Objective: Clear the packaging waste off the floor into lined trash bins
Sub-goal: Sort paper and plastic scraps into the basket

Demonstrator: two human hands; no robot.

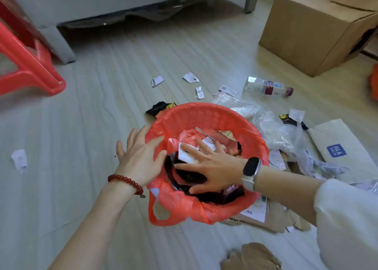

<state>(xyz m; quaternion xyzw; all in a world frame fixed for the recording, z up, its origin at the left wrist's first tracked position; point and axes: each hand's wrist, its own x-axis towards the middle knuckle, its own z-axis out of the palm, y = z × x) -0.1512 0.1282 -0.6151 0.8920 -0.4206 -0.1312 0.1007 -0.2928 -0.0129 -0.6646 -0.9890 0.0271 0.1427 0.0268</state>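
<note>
Red plastic stool (26,65) at upper left runs off the left edge, only a leg and rail showing; cardboard box (315,28) at upper right is cut by the top and right edges, and an orange object (374,81) at the right edge shows too little to identify. Trash bin under the red liner bag (204,118) is fully covered, its contents partly hidden beneath the right hand (212,165). Print on the paper scraps (191,78) and the bottle's label (269,88) is too small to read.

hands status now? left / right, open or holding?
Left hand: open, fingers straight against the rim of the red-lined bin.
Right hand: open, flat on the trash inside, holding nothing.
</note>
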